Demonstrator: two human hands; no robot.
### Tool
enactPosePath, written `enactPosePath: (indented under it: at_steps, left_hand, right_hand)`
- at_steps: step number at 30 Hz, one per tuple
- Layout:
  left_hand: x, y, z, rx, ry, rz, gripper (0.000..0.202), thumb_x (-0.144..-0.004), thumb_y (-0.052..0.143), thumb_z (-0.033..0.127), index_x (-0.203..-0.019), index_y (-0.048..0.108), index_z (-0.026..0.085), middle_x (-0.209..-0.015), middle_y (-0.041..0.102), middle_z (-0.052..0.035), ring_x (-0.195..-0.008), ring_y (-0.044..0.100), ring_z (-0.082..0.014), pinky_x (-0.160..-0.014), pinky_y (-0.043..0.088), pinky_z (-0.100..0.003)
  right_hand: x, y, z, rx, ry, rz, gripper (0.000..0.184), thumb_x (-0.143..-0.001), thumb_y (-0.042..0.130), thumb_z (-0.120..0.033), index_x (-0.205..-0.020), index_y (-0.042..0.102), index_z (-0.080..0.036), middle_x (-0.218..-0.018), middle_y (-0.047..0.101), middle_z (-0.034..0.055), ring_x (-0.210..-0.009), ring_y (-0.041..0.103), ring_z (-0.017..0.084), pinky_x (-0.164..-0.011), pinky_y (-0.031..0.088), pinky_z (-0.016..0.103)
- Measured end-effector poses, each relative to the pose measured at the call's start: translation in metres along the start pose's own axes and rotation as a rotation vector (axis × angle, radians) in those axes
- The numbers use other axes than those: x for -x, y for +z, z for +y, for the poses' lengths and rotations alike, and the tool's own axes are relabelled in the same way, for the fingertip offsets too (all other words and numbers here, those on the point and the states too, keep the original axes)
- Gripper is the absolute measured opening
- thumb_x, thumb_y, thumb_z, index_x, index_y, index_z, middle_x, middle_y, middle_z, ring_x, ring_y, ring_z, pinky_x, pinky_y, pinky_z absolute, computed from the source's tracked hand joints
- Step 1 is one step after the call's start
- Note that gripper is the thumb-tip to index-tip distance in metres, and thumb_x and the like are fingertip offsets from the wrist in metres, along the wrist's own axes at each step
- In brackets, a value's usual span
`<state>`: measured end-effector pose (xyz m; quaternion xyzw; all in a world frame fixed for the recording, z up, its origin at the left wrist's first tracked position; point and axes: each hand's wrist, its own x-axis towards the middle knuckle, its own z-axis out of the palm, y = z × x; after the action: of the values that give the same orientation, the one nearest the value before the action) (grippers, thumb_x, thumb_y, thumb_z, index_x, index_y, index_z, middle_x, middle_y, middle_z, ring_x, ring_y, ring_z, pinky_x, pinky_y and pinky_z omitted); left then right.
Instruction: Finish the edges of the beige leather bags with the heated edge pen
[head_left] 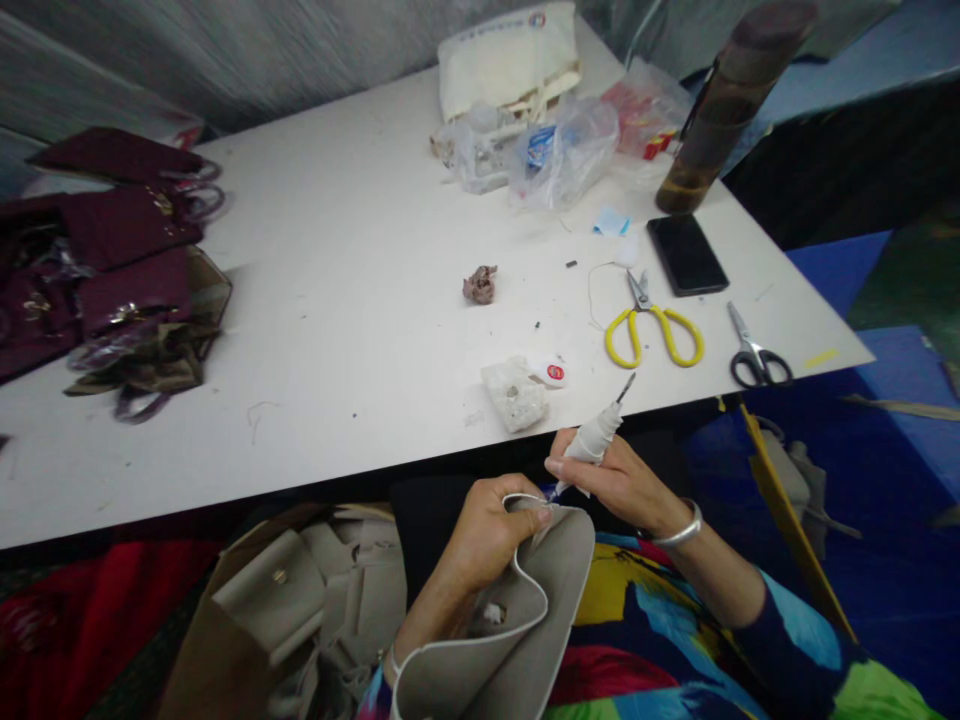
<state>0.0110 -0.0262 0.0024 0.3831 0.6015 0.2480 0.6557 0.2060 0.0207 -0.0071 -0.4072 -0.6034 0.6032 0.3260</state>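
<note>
Across my lap lies a beige-grey bag (pixel 559 590), its mouth gaping and its edges pale. My left hand (pixel 487 530) is closed on the bag's upper rim, thumb on the inside. My right hand (pixel 611 475) is closed around a white-wrapped tool (pixel 594 436). A thin dark metal tip points up and away from the tool's upper end. Its lower, bluish end meets the bag's rim close to my left fingertips; whether it touches is hard to tell. A small white patch shows inside the bag.
Yellow-handled scissors (pixel 651 325), black-handled scissors (pixel 754 355), a phone (pixel 688 256) and a dark bottle (pixel 731 105) are on the table's right. A white lump (pixel 517 393) lies near the front edge. Maroon bags (pixel 127 240) are piled at left. Beige bags (pixel 330 590) fill a box beside me.
</note>
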Motion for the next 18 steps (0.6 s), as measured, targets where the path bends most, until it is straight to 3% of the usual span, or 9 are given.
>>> enactPosePath:
  at_steps: [3, 6, 10, 14, 18]
  left_hand:
    - [-0.002, 0.002, -0.004, 0.022, -0.005, -0.028, 0.022, -0.064, 0.082, 0.034, -0.064, 0.070, 0.015, -0.058, 0.060, -0.0011, -0.057, 0.048, -0.0140, -0.057, 0.036, -0.027]
    - [-0.003, 0.000, -0.004, 0.065, -0.017, -0.024, 0.022, -0.061, 0.082, 0.032, -0.063, 0.069, 0.015, -0.058, 0.060, -0.0013, -0.056, 0.048, -0.0135, -0.057, 0.035, -0.026]
    - [-0.005, -0.008, -0.005, 0.194, -0.059, 0.053, 0.024, -0.057, 0.085, 0.031, -0.063, 0.069, 0.013, -0.055, 0.059, -0.0005, -0.054, 0.046, -0.0117, -0.055, 0.032, -0.025]
    - [-0.005, -0.021, -0.011, 0.356, -0.085, 0.191, 0.029, -0.052, 0.090, 0.029, -0.065, 0.070, 0.013, -0.057, 0.060, 0.0002, -0.054, 0.048, -0.0108, -0.056, 0.034, -0.023]
    - [-0.001, -0.032, -0.020, 0.487, -0.144, 0.251, 0.039, -0.049, 0.096, 0.031, -0.071, 0.070, 0.014, -0.059, 0.063, 0.0006, -0.056, 0.053, -0.0117, -0.058, 0.040, -0.023]
  right_hand:
    - [-0.002, 0.004, -0.002, 0.008, 0.026, -0.034, 0.029, -0.095, 0.065, -0.034, -0.071, 0.059, -0.019, -0.063, 0.053, -0.0033, -0.060, 0.048, 0.013, -0.058, 0.039, 0.026]
    - [0.000, 0.010, 0.007, -0.050, 0.040, 0.012, 0.033, -0.098, 0.063, -0.040, -0.073, 0.058, -0.019, -0.062, 0.051, -0.0039, -0.058, 0.046, 0.013, -0.058, 0.039, 0.026]
    - [0.002, 0.017, 0.020, -0.139, -0.016, 0.200, 0.037, -0.102, 0.060, -0.047, -0.078, 0.059, -0.020, -0.064, 0.053, -0.0029, -0.060, 0.050, 0.014, -0.061, 0.041, 0.029]
    - [-0.005, 0.014, 0.016, -0.014, -0.149, 0.500, 0.027, -0.104, 0.060, -0.043, -0.088, 0.064, -0.021, -0.075, 0.061, -0.0004, -0.072, 0.057, 0.017, -0.073, 0.046, 0.031]
    - [-0.015, 0.008, 0.008, 0.126, -0.231, 0.533, 0.018, -0.104, 0.062, -0.037, -0.094, 0.065, -0.022, -0.084, 0.062, 0.0001, -0.078, 0.058, 0.017, -0.078, 0.047, 0.030]
